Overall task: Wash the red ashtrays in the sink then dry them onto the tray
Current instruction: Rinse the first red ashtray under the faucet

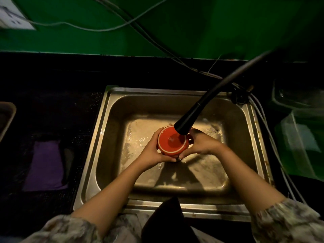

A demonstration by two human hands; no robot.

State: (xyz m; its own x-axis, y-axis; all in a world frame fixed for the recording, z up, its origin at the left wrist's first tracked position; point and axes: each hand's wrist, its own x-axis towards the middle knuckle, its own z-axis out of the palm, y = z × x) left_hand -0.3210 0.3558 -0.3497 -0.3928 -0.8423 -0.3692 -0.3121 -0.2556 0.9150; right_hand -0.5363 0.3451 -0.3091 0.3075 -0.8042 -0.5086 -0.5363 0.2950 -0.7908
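Observation:
A round red ashtray [171, 142] with a pale rim stripe is held over the middle of the steel sink [112, 109], directly under the black faucet head [185, 124]. My left hand [154, 150] grips its left side, fingers curled round the rim. From the right, my right hand [201, 143] grips the other side. The ashtray's flat round face points up at the camera; I cannot tell if it is upside down. Wet patches shine on the sink floor. A tray's corner [6, 118] shows at the far left edge.
A purple cloth [45, 165] lies on the dark counter left of the sink. Clear plastic containers [298, 130] stand on the right. Cables [266, 130] run along the sink's right rim and across the green wall behind. A wall socket [12, 16] is at top left.

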